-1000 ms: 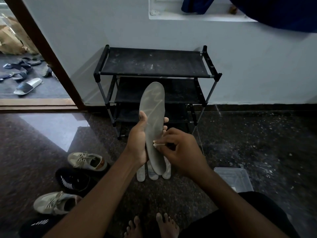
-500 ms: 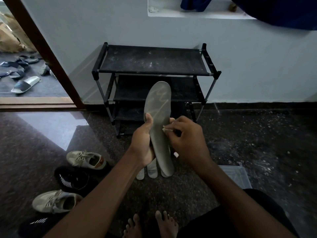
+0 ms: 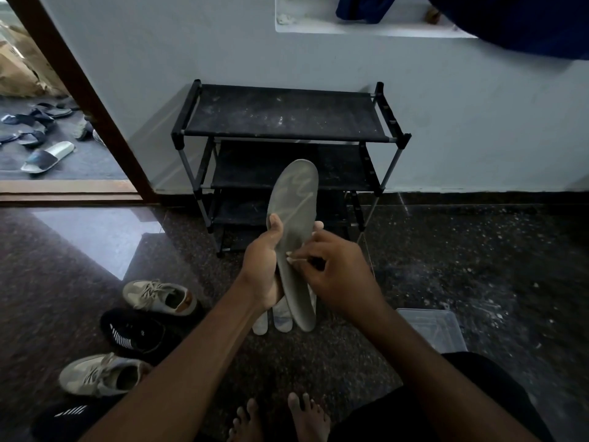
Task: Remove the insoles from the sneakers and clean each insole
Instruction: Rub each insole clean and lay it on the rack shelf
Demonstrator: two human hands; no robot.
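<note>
since half a second before, the right grip (image 3: 341, 275) had slid down and leftward along the grey insole (image 3: 294, 237), fingers curled and pinching a small white piece (image 3: 291, 259), too small to name, against its face at about mid-length.

nearest, bare feet (image 3: 309, 416) stood on the polished, speckled stone floor (image 3: 478, 256). at left, beige sneakers (image 3: 159, 296) with laces and black sneakers (image 3: 134, 333) with white stripes lay in a loose row. at right, a clear plastic box (image 3: 430, 327) sat just beside a dark-clothed knee. open floor ran between them, with a wide dusty stretch to the right.

the left grip (image 3: 263, 266) was wrapped round the insole's left edge, thumb on the face, fingertips showing past the right edge. the insole stood upright, thin and flat, rounded toe up, streaked with pale scuffs. below it, pale insoles (image 3: 282, 317) lay flat on the floor.

behind stood a black shoe rack (image 3: 283, 116) of metal tubes and dusty fabric shelves, against a pale wall (image 3: 478, 122). sandals (image 3: 47, 156) lay beyond the open doorway at far left.
</note>
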